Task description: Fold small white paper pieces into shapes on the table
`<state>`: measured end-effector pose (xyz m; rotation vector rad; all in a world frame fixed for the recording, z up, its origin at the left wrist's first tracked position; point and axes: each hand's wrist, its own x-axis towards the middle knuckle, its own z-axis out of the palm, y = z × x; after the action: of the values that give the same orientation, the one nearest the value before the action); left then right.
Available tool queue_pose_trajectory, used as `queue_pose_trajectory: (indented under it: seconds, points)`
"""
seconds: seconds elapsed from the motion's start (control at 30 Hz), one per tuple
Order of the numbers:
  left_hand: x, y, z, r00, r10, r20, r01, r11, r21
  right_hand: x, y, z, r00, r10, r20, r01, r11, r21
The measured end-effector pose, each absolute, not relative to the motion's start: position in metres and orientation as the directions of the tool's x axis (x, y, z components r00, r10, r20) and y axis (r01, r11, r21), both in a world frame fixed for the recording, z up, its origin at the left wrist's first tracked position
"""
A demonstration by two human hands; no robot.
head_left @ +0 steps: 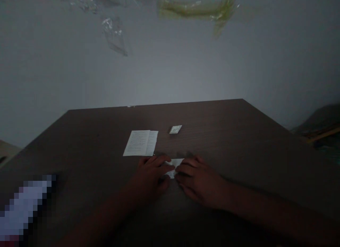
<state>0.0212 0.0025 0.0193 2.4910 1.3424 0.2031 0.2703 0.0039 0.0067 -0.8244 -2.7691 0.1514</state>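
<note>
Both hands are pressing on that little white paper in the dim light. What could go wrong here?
The left hand and right hand cover most of the paper, so a crooked crease might go unnoticed in this dimness. A sweeping sleeve could also nudge the leaflet or the small packet lying just beyond.

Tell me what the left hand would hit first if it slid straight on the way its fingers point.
The left hand points up and right, fingertips on the small white paper both hands press. Beyond that, the small folded packet looks roughly in line, though depth is hard to judge; the printed leaflet lies off to its left.
</note>
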Motion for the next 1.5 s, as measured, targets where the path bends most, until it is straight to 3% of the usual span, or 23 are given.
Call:
queue_pose_trajectory:
  seconds: [0.3,0.67,0.9,1.17,1.5]
  points:
    - [0.022,0.002,0.021,0.549,0.836,-0.002,0.793,-0.520,0.319,0.267,0.000,0.005,-0.807,0.553,0.207,0.527,0.833,-0.167]
    - [0.024,0.000,0.023,0.538,0.843,-0.021,0.809,-0.509,0.296,0.277,0.016,0.010,-0.678,0.715,0.173,0.725,0.689,-0.005]
    - [0.026,0.000,0.019,0.535,0.844,0.034,0.813,-0.525,0.252,0.279,0.027,0.010,-0.636,0.752,0.175,0.750,0.655,-0.091]
    - [0.026,-0.002,0.016,0.553,0.833,0.027,0.804,-0.542,0.244,0.275,0.018,0.002,-0.829,0.517,0.215,0.498,0.856,-0.138]
    - [0.028,-0.004,0.018,0.540,0.840,0.044,0.814,-0.535,0.226,0.275,0.037,0.006,-0.688,0.700,0.190,0.687,0.713,-0.140]
